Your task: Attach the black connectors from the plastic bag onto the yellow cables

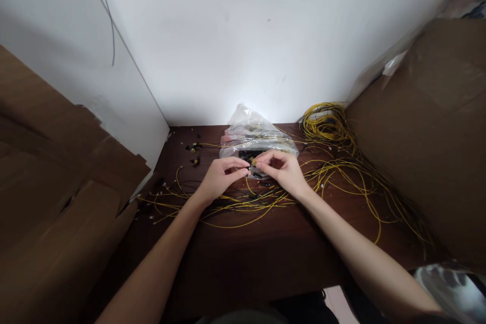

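Note:
My left hand (223, 176) is closed, thumb and forefinger pinching the end of a yellow wire (248, 185) with a small dark tip. Facing it, my right hand (283, 169) is closed on a small yellow piece (253, 161), which looks like an earbud shell. The two sets of fingertips nearly meet. Just behind them lies a clear plastic bag (243, 134) with dark small parts at its mouth. Yellow and black wires (235, 207) run across the table below my hands. Two small black-and-yellow earbud-like pieces (195, 161) rest to the left.
A coil of yellow wire (322, 124) sits at the back right of the dark brown table (243, 253). Cardboard flanks the table on the left (56, 162) and right (425, 136). A white wall (243, 35) rises behind, and a thin cord (110, 15) hangs at upper left.

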`<state>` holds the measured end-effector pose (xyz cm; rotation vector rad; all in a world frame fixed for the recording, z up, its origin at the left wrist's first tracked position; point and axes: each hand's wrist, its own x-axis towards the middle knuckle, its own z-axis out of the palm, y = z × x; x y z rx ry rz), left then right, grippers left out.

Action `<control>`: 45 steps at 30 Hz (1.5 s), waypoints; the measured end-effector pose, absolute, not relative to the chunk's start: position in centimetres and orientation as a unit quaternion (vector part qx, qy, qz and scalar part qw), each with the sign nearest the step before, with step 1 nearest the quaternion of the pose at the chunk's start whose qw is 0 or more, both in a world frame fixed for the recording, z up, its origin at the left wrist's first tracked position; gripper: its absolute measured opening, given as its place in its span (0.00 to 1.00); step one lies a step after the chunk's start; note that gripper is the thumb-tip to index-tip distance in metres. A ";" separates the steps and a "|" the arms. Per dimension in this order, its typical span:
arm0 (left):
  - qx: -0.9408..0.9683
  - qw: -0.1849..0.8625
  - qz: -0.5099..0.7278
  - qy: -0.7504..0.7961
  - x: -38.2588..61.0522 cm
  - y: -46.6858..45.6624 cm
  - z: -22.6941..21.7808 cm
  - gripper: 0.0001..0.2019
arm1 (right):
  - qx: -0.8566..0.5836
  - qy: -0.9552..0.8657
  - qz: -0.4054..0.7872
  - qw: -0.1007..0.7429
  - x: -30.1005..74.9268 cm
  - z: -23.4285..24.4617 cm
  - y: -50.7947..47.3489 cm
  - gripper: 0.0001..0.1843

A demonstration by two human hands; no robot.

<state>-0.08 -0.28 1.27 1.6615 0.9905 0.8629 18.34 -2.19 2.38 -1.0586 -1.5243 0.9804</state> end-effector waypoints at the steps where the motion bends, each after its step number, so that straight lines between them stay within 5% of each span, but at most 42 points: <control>1: 0.678 0.496 0.356 0.409 -0.1 -0.3 1.4 0.12 | -0.428 -0.625 0.415 0.503 18.2 2.4 -2.2 0.03; 45: 0.655 0.503 0.372 0.423 0.0 -0.5 1.6 0.11 | -0.415 -0.708 0.302 0.485 17.6 2.1 -2.9 0.03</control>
